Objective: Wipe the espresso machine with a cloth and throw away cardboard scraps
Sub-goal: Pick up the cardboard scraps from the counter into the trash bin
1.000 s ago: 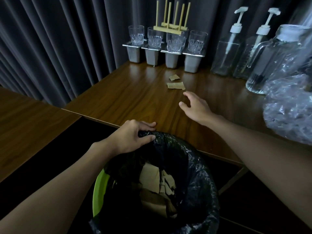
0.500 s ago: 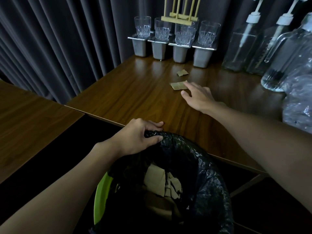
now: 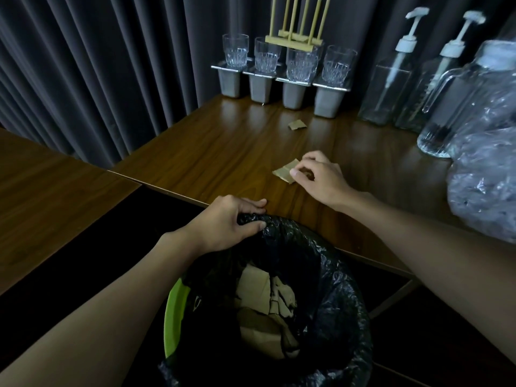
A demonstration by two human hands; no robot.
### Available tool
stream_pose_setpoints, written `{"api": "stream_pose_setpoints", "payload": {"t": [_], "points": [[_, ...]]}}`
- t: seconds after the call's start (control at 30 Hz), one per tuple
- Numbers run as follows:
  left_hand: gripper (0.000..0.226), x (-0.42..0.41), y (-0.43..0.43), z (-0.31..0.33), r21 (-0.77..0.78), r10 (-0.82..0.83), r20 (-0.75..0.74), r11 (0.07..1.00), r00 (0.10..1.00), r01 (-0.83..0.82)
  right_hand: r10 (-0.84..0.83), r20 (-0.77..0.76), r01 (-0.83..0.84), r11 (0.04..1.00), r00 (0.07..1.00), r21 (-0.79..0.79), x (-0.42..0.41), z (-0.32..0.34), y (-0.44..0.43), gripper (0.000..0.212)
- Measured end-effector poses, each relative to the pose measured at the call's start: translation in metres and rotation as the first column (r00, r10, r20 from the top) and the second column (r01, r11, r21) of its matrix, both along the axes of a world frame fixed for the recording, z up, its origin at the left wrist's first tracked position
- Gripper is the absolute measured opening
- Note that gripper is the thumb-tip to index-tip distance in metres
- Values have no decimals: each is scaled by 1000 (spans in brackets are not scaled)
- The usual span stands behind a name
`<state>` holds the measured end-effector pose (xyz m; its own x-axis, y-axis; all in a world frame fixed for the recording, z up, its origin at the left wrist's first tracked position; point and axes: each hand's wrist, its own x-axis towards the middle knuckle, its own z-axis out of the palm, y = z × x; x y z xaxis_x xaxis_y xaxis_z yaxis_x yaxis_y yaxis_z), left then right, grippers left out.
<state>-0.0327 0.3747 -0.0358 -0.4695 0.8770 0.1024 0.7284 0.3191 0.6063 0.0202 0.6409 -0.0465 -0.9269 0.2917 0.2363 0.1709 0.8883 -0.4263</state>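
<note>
Right hand: the right hand [image 3: 318, 177] is curling over the larger tan cardboard scrap [image 3: 284, 172] on the dark wooden tabletop [image 3: 223, 152], thumb and fingertips pinching its near edge — the scrap is looking partly raised, though I cannot tell whether it is fully off the wood.
Left hand: the left hand [image 3: 229, 224] is gripping the crumpled rim of the black plastic bin liner [image 3: 329, 263], fingers closed on the plastic, holding it up against the table edge.
Bin: the liner is sitting inside a lime-green plastic bin [image 3: 174, 311] just below the table edge; several torn brown cardboard pieces [image 3: 268, 305] are lying inside it already.
Remaining scrap: a smaller tan cardboard scrap [image 3: 296, 125] is lying farther back on the tabletop, near the row of grey metal holders with clear glasses [image 3: 284, 71], well apart from either hand.
Progress: the cardboard part is looking mostly done — one scrap being picked up, one more left to collect.
Wiping: no espresso machine or cloth is showing here, so how that part stands cannot be judged.
</note>
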Motion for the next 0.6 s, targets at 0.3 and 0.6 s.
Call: {"api": "stream_pose_setpoints", "payload": {"t": [0.3,0.6], "points": [[43,4,-1,0,-4,18,9,1000,1000,-18,-76,16,77,955,997,-287,5,11,-8,59],[43,4,-2,-2,12,27,10,1000,1000,-27,-60,-25,27,729,998,-684,51,34,-19,26]]}}
